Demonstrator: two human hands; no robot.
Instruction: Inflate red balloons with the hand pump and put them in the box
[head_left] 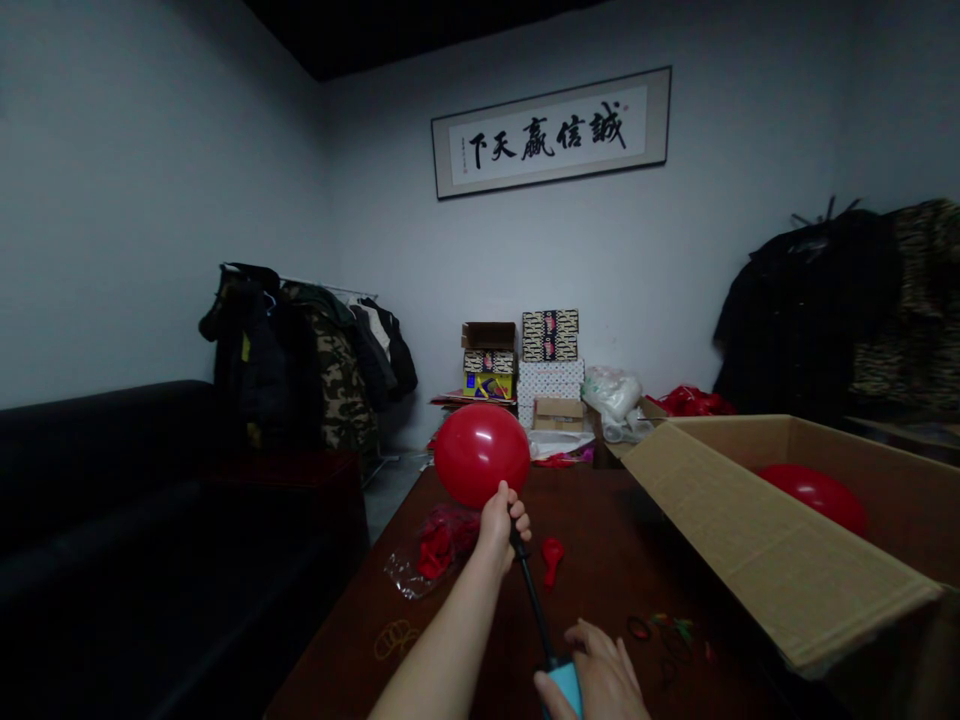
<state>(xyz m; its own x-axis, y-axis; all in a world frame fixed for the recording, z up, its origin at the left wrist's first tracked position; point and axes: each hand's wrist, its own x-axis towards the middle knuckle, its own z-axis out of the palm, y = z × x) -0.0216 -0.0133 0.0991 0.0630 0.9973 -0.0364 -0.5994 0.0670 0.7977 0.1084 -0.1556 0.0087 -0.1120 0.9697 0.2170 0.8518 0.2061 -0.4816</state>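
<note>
A round, inflated red balloon (482, 455) stands above the table at the middle of the view. My left hand (504, 520) is closed round its neck, where it meets the black end of a balloon pump (535, 600). The pump slants down toward me to a light-blue body (564, 690). Around that blue part is my right hand (596, 672), thumb on one side and fingers on the other; the view's bottom edge cuts it off. A flat red balloon (552, 560) lies just right of the pump. Left of my forearm is a clear bag of red balloons (439, 545).
An open cardboard box (780, 560) at right holds another inflated balloon (814, 495). Rubber bands (395, 638) lie at left, with small coloured bits (671, 628) at right on the brown table (607, 520). Stacked boxes (551, 380) stand behind. A black sofa (112, 560) is at left.
</note>
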